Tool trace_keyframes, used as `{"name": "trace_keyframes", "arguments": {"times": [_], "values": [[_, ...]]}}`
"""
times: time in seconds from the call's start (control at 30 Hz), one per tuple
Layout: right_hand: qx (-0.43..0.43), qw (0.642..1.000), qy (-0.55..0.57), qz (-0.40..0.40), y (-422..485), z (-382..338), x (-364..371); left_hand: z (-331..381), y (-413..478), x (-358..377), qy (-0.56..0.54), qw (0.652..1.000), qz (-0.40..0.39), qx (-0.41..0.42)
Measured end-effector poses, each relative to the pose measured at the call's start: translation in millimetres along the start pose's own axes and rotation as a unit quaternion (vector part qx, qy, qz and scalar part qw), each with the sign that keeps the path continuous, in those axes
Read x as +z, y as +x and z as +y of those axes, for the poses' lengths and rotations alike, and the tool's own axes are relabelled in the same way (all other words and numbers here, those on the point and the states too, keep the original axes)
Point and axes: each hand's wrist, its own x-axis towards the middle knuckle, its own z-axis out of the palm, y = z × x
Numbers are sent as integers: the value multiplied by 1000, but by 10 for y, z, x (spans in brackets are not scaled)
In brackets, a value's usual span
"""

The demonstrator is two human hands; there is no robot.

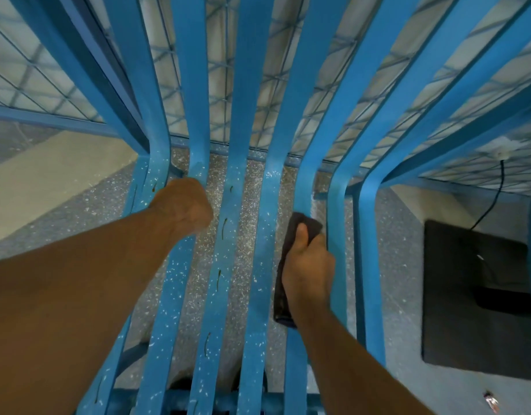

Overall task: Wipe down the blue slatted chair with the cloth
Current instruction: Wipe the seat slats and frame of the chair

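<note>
Left hand (183, 205) grips a chair slat (195, 85); right hand (309, 271) holds cloth (281, 298) lengthwise along another.

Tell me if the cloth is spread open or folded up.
Folded: the cloth is a narrow dark strip lying along one chair slat, gripped there by the right hand, thumb on top.

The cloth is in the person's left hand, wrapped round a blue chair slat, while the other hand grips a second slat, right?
Not quite. The head view shows the cloth in the right hand, wrapped round a blue chair slat, while the left hand grips a second slat.
</note>
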Motion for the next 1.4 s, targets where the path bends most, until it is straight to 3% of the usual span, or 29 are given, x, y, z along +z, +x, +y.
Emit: {"name": "trace_keyframes", "arguments": {"times": [0.2,0.37,0.7,0.87,1.1,1.3,1.4], "values": [[-48,998,-51,-8,-756,533,-22,-81,-53,52,-3,999,25,23],[-73,993,-85,-27,-1096,747,-47,-170,-444,231,-119,991,61,24],[-55,994,-92,-23,-1726,1071,-94,-366,-1384,508,-162,974,134,86],[-27,998,-59,-11,-1928,1268,-55,-585,-1625,667,-96,953,211,197],[-40,999,-27,-25,-2001,1379,-69,-850,-2011,1081,-92,925,242,280],[-104,993,24,-48,-2181,1601,-125,-771,-2430,1499,-94,926,126,343],[-115,987,44,-105,-2153,1732,-196,-572,-2503,1672,-47,935,65,346]]}}
